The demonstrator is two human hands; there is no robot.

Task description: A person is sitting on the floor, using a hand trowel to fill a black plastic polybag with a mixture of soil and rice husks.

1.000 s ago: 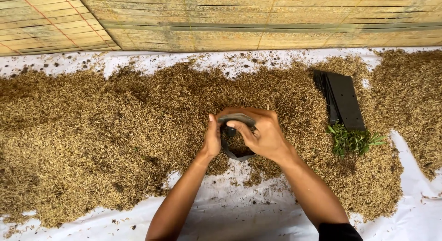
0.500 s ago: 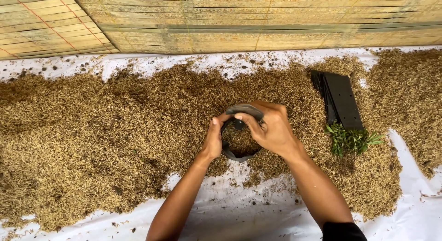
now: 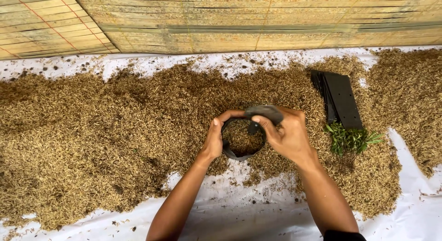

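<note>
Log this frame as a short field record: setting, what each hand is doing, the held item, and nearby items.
setting: white sheet on the ground, covered with a spread of brown husk mix, bamboo-slat wall behind
left hand: grips the left rim of a small black grow bag
right hand: pinches the bag's far-right rim, folding it over
bag contents: partly filled with husk mix
nearby: stack of flat black bags to the right, bunch of green seedlings just below it
</note>
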